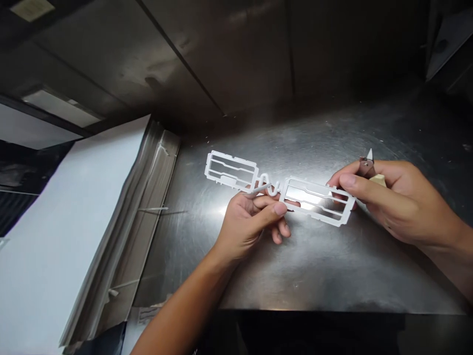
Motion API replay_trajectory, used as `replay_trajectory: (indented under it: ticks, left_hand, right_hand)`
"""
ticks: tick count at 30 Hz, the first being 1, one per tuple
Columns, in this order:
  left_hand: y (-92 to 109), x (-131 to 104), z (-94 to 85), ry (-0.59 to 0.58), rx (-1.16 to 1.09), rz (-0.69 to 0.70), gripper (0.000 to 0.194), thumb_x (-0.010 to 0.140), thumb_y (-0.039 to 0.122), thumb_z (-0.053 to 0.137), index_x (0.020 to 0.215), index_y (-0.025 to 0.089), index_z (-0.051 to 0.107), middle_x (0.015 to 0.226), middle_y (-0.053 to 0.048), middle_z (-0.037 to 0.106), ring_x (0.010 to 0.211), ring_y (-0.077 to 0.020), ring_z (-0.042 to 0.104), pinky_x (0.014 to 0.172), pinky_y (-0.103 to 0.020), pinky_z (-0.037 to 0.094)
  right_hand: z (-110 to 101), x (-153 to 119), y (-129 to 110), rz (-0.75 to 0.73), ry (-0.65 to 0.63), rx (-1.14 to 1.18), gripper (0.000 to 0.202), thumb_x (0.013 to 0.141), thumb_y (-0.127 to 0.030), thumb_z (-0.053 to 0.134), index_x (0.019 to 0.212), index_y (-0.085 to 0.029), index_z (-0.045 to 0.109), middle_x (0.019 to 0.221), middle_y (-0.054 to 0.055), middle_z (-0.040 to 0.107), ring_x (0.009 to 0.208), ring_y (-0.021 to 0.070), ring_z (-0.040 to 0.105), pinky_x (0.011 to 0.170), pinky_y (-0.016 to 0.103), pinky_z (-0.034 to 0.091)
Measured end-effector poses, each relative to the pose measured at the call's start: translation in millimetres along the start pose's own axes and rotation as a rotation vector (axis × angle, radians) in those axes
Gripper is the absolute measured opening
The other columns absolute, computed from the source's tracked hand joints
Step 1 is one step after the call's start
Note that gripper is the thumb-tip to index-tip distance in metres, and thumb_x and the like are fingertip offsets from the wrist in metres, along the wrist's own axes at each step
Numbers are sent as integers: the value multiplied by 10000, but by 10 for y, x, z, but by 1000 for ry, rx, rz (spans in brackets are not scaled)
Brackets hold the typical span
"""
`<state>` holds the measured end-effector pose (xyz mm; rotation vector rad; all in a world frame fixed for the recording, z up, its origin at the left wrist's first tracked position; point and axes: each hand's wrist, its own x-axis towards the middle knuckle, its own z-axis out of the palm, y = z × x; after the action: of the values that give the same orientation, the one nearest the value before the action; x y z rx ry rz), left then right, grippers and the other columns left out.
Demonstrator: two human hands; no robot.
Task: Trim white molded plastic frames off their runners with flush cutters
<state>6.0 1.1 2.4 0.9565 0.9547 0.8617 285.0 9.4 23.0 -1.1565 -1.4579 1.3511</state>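
Note:
A white plastic moulding (314, 217) is held up above the metal table, made of two slotted rectangular frames joined by a curved sprue (271, 186). My left hand (254, 217) pinches it near the middle, thumb on the inner end of the right-hand frame. At the outer end of that frame, my right hand (391, 197) grips its upper edge between thumb and forefinger. The same hand also keeps a pair of small cutters (367, 166) tucked in its palm, with the pointed blade facing up and a cream-coloured handle partly showing. The rest of the cutters is hidden by the fingers.
A tall stack of white sheets or cardboard (84, 197) stands on the left, with strings at its side. The scratched metal table (266, 276) carries small white scraps. Dark metal panels (240, 49) rise behind it, and its front edge runs along the bottom.

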Motion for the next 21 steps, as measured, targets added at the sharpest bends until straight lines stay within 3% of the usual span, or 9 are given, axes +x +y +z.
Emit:
replay_trajectory:
  ticks: [10, 16, 21]
  left_hand:
    - [8, 29, 80, 38, -12, 27, 351, 919, 438, 981, 937, 133, 809, 766, -58, 804, 535, -125, 701, 444, -160, 555]
    - [-33, 30, 84, 9, -26, 17, 406, 845, 390, 1026, 980, 146, 730, 711, -22, 762, 554, -154, 722, 434, -178, 549]
    - [-83, 37, 56, -24, -82, 25, 418, 849, 333, 1022, 1034, 161, 689, 1076, -112, 864, 602, -126, 747, 455, -169, 562]
  right_hand:
    - [8, 39, -72, -48, 25, -125, 378, 1080, -609, 799, 881, -294, 864, 884, 23, 758, 808, 237, 683, 714, 329, 530]
    - [6, 86, -7, -29, 72, -296, 366, 1033, -639, 797, 920, -305, 895, 919, 11, 796, 829, 261, 714, 733, 360, 483]
    - [-63, 89, 159, -15, 91, -411, 488, 1002, -818, 761, 941, -352, 891, 952, 4, 802, 840, 303, 727, 717, 398, 481]
